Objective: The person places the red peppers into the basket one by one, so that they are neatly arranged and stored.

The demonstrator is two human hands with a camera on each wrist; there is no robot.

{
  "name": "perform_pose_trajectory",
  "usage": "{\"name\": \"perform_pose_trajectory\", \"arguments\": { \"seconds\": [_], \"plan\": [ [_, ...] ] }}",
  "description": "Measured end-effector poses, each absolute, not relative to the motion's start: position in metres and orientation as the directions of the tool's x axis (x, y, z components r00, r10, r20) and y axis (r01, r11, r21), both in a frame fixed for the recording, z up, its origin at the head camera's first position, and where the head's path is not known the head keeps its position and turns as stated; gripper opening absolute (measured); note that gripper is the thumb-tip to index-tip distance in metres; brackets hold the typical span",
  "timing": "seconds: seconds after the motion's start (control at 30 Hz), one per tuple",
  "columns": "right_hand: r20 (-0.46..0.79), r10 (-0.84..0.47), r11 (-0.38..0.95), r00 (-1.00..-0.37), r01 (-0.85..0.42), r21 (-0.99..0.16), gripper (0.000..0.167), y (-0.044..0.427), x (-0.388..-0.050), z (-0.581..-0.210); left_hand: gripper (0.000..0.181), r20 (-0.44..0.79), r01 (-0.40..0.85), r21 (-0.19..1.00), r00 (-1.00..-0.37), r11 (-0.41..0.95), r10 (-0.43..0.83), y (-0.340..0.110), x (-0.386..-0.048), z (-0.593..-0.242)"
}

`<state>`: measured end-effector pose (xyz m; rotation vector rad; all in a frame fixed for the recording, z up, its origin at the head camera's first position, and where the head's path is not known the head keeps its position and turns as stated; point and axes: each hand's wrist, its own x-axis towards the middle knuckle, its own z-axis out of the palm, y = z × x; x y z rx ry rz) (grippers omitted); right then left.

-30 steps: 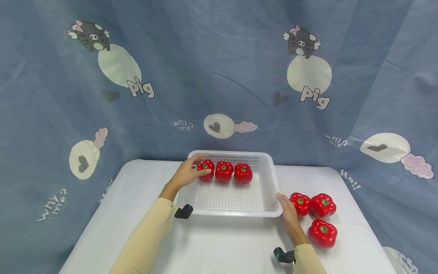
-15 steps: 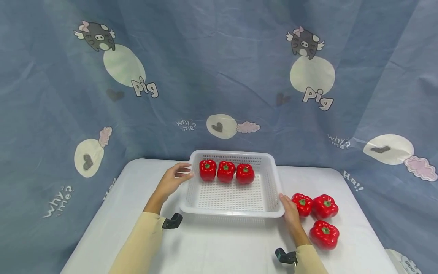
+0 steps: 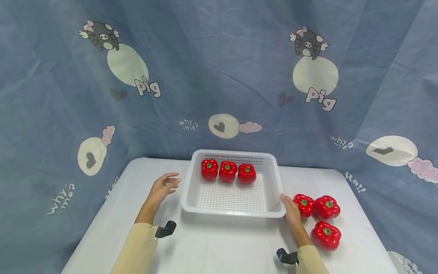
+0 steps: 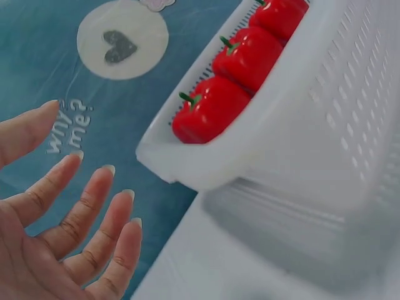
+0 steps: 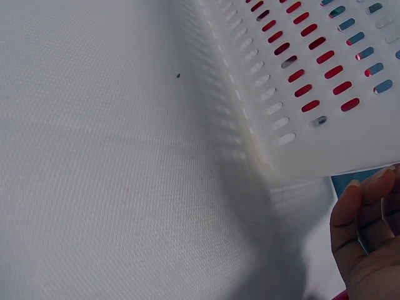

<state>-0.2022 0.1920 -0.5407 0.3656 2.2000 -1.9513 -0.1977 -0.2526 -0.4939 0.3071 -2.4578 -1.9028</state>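
1. In the lower right of the head view, a glossy red pepper with a green stem (image 3: 326,236) is lying on the white table (image 3: 212,247); its shiny skin is suggesting a light, firm, slippery body, best cupped round opposite sides rather than by the stem
2. Just above it, two more red peppers (image 3: 326,207) are sitting side by side
3. Right of centre, the right hand (image 3: 291,209) is resting its bent fingers at the basket's right rim; whether it is pinching it, I cannot tell
4. Left of centre, the left hand (image 3: 163,189) is hovering apart from the basket, fingers loosely spread, holding nothing
5. At centre, the white perforated plastic basket (image 3: 232,212) is probably staying light and fairly stiff, so both short-side rims are offering the surest hold
6. Along its far side, three upright red peppers (image 3: 227,171) are standing in a row
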Motion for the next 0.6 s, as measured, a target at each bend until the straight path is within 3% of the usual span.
{"name": "perform_pose_trajectory", "arguments": {
  "seconds": [0.13,0.2,0.43,0.6],
  "plan": [
    [-0.302,0.068,0.124,-0.951,0.308,-0.943,0.066,0.192,-0.203,-0.54,0.05,-0.157,-0.193,0.962,-0.97,0.193,-0.188,-0.256,-0.196,-0.5],
    [-0.3,0.067,0.125,-0.952,0.306,-0.944,0.066,0.192,-0.202,-0.54,0.051,-0.223,-0.266,0.945,-0.95,0.192,-0.217,-0.245,-0.186,-0.482],
    [-0.297,0.055,0.125,-0.953,0.302,-0.945,0.071,0.192,-0.2,-0.539,0.05,-0.182,-0.216,0.962,-0.963,0.167,-0.197,-0.253,-0.191,-0.517],
    [-0.296,0.057,0.13,-0.954,0.301,-0.945,0.069,0.192,-0.2,-0.539,0.048,-0.233,-0.269,0.952,-0.946,0.146,-0.224,-0.243,-0.186,-0.509]
  ]
}}
